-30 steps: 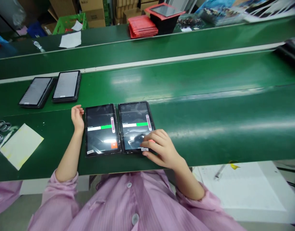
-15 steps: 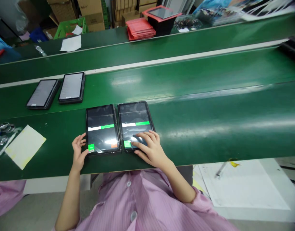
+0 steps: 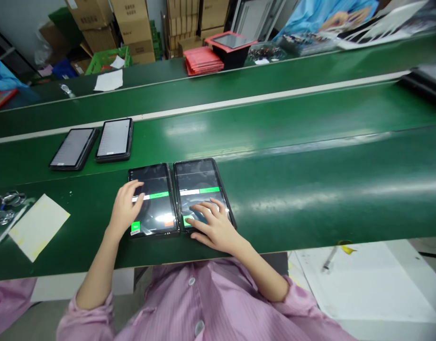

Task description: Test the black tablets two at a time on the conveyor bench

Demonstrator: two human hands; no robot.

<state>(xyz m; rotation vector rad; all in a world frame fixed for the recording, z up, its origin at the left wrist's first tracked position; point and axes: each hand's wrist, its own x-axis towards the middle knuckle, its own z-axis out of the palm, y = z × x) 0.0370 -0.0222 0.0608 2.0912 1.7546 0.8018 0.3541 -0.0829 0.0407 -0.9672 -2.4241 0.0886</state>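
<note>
two tablets (image 3: 156, 215) by front edge (image 3: 161, 262), fingers (image 3: 200, 225) spread over both, green bench (image 3: 310, 194) stretching right

No word or number can be read with certainty. The left front tablet (image 3: 154, 210) bears minute lettering on its green button (image 3: 135, 226) — too small to make out — and a white sticker (image 3: 135, 232) whose print is equally illegible. On the right front tablet (image 3: 196, 175), a tiny line of pale text sits just above the white-and-green bar (image 3: 189, 192), likewise unreadable. The rear left tablet (image 3: 72, 148) and rear right tablet (image 3: 114, 137) show faint text rows. Dark printing on the stacked cartons (image 3: 130, 21) — blurred beyond reading.
</note>
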